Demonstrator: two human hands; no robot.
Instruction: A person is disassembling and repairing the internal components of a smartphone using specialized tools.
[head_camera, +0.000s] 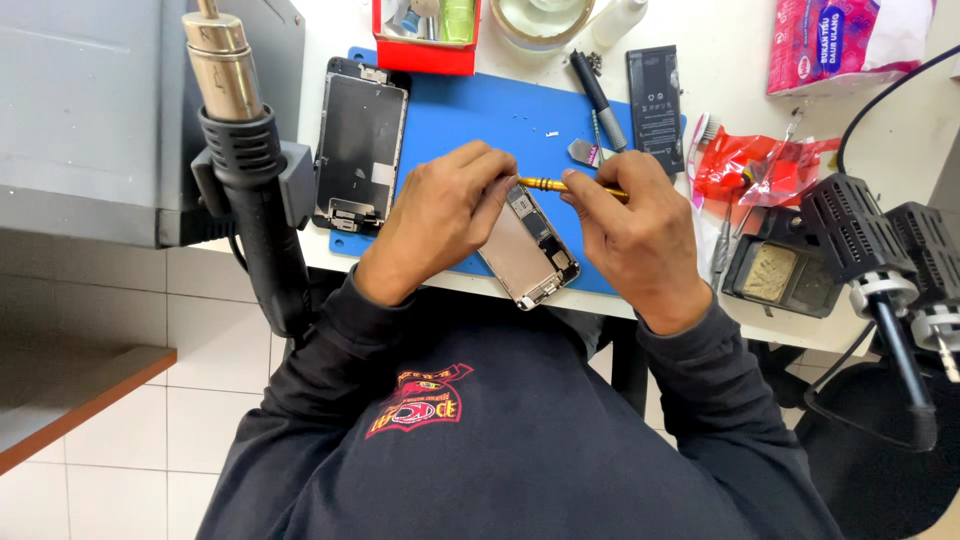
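An opened phone body (529, 250) lies tilted on the blue work mat (480, 115), its inner parts facing up. My left hand (445, 215) rests on the phone's left side, fingertips pinching the tip end of a yellow-handled screwdriver (552, 185). My right hand (625, 225) grips the screwdriver's handle from the right, holding it roughly level above the phone's upper end. A detached phone screen (360, 145) lies face down at the mat's left edge.
A hot-air gun (245, 170) hangs in its holder at the left. A black battery (655, 105), a dark pen-like tool (598, 90), a red parts tray (425, 55), a red plastic bag (755, 165), a brass-wool tip cleaner (780, 270) and soldering iron handles (880, 290) surround the mat.
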